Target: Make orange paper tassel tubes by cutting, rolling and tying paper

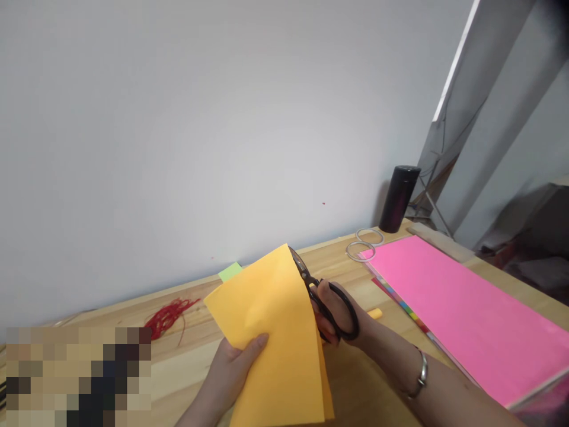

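Observation:
A folded sheet of yellow-orange paper (278, 320) is held up in front of me above the table. My left hand (237, 365) grips its left side, thumb on the front face and the other fingers hidden behind it. In my right hand (331, 311) is a pair of scissors (349, 323) with black handles. Their blades lie at the paper's upper right edge, with part of them hidden behind the sheet. A metal bracelet circles my right wrist.
A stack of coloured paper with a pink sheet (462, 308) on top lies at the right. Two pale rings (361, 251) and a black bottle (400, 198) stand near the wall. Red string (168, 316) and a green paper piece (230, 271) lie left. A blurred patch covers the lower left.

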A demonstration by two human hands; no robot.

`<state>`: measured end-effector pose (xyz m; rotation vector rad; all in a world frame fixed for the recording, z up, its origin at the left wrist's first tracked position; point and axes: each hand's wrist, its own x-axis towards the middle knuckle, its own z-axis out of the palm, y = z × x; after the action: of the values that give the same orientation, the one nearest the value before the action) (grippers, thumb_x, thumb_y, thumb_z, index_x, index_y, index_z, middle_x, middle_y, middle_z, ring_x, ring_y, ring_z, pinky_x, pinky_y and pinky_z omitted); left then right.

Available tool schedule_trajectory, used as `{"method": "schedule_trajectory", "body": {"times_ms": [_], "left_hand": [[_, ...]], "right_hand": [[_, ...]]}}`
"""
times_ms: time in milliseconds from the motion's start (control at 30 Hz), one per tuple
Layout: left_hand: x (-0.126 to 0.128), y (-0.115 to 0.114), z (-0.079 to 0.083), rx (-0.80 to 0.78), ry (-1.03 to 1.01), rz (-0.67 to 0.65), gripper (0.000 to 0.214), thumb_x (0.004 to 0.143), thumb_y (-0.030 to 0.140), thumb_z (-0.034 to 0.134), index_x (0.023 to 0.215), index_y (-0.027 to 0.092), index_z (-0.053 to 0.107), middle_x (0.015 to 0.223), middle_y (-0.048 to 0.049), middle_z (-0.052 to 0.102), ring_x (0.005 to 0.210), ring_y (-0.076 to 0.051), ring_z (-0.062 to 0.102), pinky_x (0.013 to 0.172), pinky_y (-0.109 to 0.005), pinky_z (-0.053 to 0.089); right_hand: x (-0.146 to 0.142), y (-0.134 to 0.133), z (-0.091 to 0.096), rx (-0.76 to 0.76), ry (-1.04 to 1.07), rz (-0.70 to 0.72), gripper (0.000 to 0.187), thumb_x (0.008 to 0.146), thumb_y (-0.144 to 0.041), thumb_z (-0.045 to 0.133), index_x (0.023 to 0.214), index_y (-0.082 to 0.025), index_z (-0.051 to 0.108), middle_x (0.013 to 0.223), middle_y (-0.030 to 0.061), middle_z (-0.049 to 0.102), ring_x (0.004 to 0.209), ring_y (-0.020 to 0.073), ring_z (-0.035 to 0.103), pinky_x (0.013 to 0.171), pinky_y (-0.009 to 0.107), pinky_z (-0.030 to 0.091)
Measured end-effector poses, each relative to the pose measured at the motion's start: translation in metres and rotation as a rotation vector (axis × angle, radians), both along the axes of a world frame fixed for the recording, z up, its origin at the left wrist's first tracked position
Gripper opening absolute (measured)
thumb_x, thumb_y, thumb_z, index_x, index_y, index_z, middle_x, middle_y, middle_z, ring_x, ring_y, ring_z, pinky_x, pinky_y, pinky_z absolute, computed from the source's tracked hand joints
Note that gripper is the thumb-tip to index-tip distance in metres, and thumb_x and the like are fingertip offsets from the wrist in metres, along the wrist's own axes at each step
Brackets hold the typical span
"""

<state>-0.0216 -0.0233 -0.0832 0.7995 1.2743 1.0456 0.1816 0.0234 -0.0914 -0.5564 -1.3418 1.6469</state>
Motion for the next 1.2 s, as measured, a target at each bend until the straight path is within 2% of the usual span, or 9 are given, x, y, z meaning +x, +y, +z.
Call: {"method": "schedule_trajectory", "body": {"times_ms": [167,433,933,1067,1200], "left_hand": [[0.001,0.000,0.003,-0.001,0.011,0.006,0.040,0.057,0.033,0.079,0.090,0.015,0.065,0.081,-0.0067,0.074,0.072,-0.027,0.069,0.064,-0.034,0.056],[0.003,-0.003,0.003,-0.002,0.020,-0.021,0.039,0.060,0.035,0.077,0.091,0.016,0.065,0.083,-0.0076,0.074,0.074,-0.029,0.069,0.066,-0.038,0.056],[0.002,-0.002,0.001,0.006,0.009,0.004,0.040,0.056,0.035,0.079,0.088,0.015,0.066,0.079,-0.0067,0.074,0.071,-0.028,0.069,0.063,-0.036,0.056],[0.003,-0.002,0.001,0.018,0.018,-0.006,0.039,0.057,0.036,0.078,0.088,0.016,0.065,0.080,-0.0072,0.074,0.072,-0.028,0.069,0.063,-0.036,0.056],[0.003,-0.002,0.002,0.014,0.004,-0.012,0.039,0.058,0.036,0.078,0.088,0.016,0.065,0.081,-0.0077,0.074,0.071,-0.028,0.069,0.063,-0.037,0.056]], "right_hand": [[0.001,0.000,-0.003,-0.024,-0.010,-0.001,0.070,0.085,-0.067,0.021,0.041,-0.016,0.040,0.028,-0.0042,0.033,0.026,0.0046,0.034,0.031,0.018,0.022],[0.001,0.001,-0.001,-0.133,0.009,0.010,0.068,0.077,-0.076,0.022,0.055,-0.016,0.046,0.029,-0.0059,0.036,0.024,0.0061,0.034,0.031,0.018,0.024],[-0.002,0.000,0.008,-0.128,0.024,-0.005,0.061,0.076,-0.074,0.031,0.061,-0.017,0.044,0.029,-0.0090,0.037,0.021,0.0049,0.032,0.027,0.017,0.021],[-0.002,0.000,0.004,-0.131,0.032,-0.006,0.059,0.078,-0.073,0.031,0.062,-0.017,0.044,0.029,-0.0091,0.037,0.021,0.0048,0.031,0.027,0.017,0.022],[-0.001,0.001,-0.002,-0.149,0.023,-0.022,0.064,0.078,-0.075,0.024,0.059,-0.016,0.045,0.029,-0.0076,0.037,0.022,0.0046,0.032,0.029,0.017,0.021]]}}
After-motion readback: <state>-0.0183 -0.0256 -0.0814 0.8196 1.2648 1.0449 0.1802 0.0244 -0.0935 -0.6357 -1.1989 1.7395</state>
